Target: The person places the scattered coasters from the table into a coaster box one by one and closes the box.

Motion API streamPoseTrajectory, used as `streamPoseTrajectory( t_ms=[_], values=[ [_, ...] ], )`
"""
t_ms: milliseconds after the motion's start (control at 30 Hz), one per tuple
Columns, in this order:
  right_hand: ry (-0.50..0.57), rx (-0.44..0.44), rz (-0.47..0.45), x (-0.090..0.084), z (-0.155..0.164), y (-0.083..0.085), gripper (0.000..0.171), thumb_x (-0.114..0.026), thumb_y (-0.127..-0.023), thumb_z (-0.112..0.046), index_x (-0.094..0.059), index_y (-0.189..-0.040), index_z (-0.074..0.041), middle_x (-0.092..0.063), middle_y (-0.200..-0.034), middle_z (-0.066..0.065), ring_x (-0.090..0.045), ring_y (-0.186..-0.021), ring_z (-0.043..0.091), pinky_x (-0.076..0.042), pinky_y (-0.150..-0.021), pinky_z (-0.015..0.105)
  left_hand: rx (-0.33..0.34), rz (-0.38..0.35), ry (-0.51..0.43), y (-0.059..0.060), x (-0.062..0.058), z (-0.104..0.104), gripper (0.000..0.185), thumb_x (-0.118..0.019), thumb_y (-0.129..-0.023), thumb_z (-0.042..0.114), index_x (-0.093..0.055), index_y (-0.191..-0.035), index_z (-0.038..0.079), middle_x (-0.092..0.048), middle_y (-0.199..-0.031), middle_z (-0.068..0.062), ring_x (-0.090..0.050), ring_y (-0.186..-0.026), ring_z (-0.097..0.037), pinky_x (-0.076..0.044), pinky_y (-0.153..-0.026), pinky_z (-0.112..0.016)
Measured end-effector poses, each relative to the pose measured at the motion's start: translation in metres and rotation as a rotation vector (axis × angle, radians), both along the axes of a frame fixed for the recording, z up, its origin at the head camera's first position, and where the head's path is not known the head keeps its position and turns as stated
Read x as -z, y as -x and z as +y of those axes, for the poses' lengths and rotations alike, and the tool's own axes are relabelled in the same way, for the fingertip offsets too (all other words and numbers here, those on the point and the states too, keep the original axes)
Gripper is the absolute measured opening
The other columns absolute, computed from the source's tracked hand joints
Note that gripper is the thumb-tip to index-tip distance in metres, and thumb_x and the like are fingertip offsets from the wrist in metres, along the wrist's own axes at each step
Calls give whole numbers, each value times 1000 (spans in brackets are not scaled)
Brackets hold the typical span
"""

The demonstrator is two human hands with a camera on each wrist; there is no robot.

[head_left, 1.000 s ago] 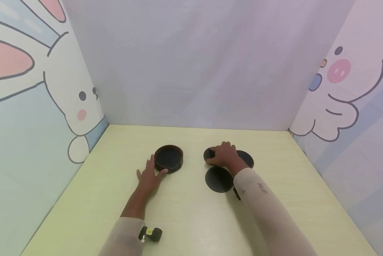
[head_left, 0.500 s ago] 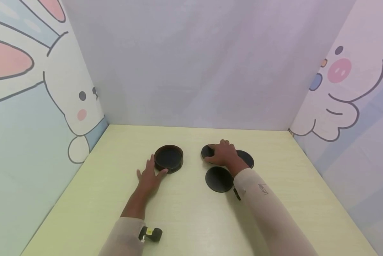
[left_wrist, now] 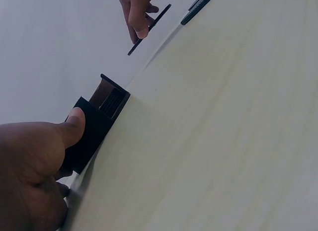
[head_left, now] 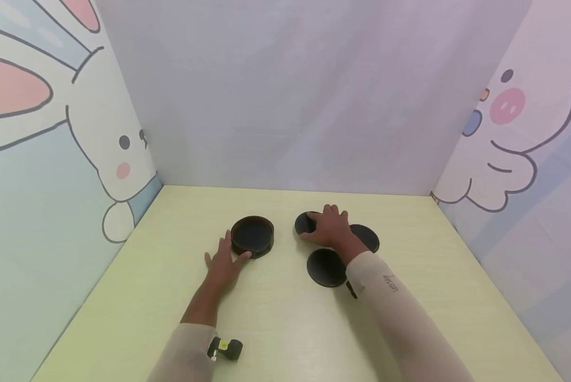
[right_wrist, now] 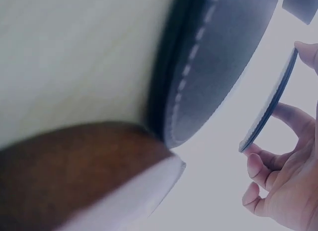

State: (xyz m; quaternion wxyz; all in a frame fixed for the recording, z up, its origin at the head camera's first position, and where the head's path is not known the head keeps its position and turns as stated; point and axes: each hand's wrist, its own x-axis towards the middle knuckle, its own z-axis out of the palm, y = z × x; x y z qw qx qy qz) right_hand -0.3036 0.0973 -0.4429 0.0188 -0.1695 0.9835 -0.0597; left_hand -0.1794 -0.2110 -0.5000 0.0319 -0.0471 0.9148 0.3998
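On the pale desk (head_left: 285, 329), the left hand (head_left: 222, 263) lies flat with its fingers straight and spread, the thumb touching the near rim of a round black holder (head_left: 252, 235) that sits at its one o'clock. The right hand (head_left: 331, 228) pinches a thin black coaster (head_left: 304, 223) between thumb and curled fingers, lifting its edge off the desk; the wrist views show it tilted in the air. This coaster is at three o'clock from the holder, near it but apart. Two more coasters lie flat: one (head_left: 326, 267) at six o'clock from the right hand, another (head_left: 367, 236) at four o'clock, partly under the wrist.
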Motion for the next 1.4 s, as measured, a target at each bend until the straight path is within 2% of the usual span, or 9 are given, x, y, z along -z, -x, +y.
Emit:
streamPoseTrajectory(
  t_ms=[300,533,700,1100,1400],
  values=[
    [39,0,-18,0,-10,-1,84,-68,-91,-66,-52,-164,-29,-56,-137,22,-49,-127,40,-47,-100,69,-12,1,7,0,-1,2,100,-60,-111,52,4,-177,11,-6,-183,-27,-10,-169,-51,20,-132,-71],
    [60,-5,-24,0,-13,-1,86,-66,-91,-64,-49,-166,-27,-53,-144,24,-54,-123,39,-58,-94,60,-17,-5,12,0,-3,3,99,-59,-111,50,3,-177,12,-6,-183,-26,-12,-169,-50,19,-132,-70],
    [83,-18,-22,-4,-15,-3,85,-67,-91,-61,-49,-166,-26,-51,-147,25,-54,-124,39,-60,-90,57,-14,6,22,0,-3,3,98,-59,-111,50,2,-177,10,-7,-182,-28,-13,-168,-52,18,-132,-72],
    [185,-46,-19,-11,-43,-11,86,-69,-91,-60,-47,-168,-26,-48,-150,25,-50,-129,38,-59,-95,54,-16,-1,23,0,-3,2,98,-58,-112,50,3,-177,11,-5,-182,-28,-12,-168,-52,19,-132,-72],
    [163,-79,22,-15,-61,-19,85,-71,-93,-61,-48,-167,-26,-49,-152,25,-52,-131,37,-62,-97,53,-13,-6,32,1,-3,2,99,-59,-111,50,3,-177,10,-7,-183,-27,-12,-169,-52,17,-133,-72]
  ],
)
